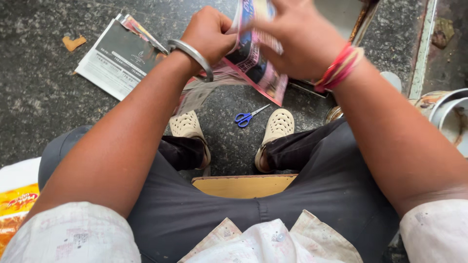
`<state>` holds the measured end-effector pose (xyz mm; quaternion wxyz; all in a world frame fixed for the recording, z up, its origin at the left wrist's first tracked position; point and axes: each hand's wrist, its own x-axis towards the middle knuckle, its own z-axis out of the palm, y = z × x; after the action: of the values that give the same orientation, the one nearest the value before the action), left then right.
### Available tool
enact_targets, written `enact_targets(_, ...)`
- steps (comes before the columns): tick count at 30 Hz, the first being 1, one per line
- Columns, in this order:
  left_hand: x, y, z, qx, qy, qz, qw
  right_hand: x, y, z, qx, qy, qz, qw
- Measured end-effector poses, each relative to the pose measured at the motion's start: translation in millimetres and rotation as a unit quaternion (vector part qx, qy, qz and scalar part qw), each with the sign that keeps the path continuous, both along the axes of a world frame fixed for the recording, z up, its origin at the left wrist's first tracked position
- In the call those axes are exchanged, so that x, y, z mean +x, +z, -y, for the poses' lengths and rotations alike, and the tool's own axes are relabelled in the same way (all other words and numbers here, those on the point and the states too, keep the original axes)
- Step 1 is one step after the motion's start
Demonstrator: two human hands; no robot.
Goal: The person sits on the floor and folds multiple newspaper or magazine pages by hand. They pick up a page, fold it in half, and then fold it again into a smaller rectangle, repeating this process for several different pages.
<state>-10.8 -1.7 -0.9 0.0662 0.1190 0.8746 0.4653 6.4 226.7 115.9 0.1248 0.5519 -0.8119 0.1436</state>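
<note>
Head view: both hands grasp a printed paper sheet (pixel 253 53) held above the floor (pixel 44 92), the left hand (pixel 208 33) clenched on its edge, the right hand (pixel 287 34) pinching its top. Blue scissors (pixel 247 117) lie between the shoes below.

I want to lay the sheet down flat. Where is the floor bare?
Bare floor lies left of the folded newspaper. A narrow patch lies between the shoes, around the blue scissors. The right is crowded with metal containers.

We are seeing glossy printed paper (pixel 253 53), a smooth metal bangle (pixel 192 54), and a rough speckled stone floor (pixel 39 97).
</note>
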Motion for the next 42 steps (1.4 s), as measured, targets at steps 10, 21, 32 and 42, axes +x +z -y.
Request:
enact_targets(10, -11, -26, -5, -0.038, -0.041, 0.031, 0.998, -2, -51, 9, 0.020, -0.047, 0.119, 0.992)
enact_targets(21, -29, -33, 2, -0.006, 0.180, -0.010, 0.984, -5, -58, -16, 0.125, -0.196, -0.062, 0.971)
enact_targets(32, -38, -28, 30, 0.150, 0.360, -0.090, 0.916, 14, -50, 5, 0.188, -0.318, -0.121, 0.921)
enact_targets(42, -34, -24, 34, 0.183, 0.371, -0.146, 0.899, 22, -33, 20, 0.347, -0.277, 0.143, 0.884)
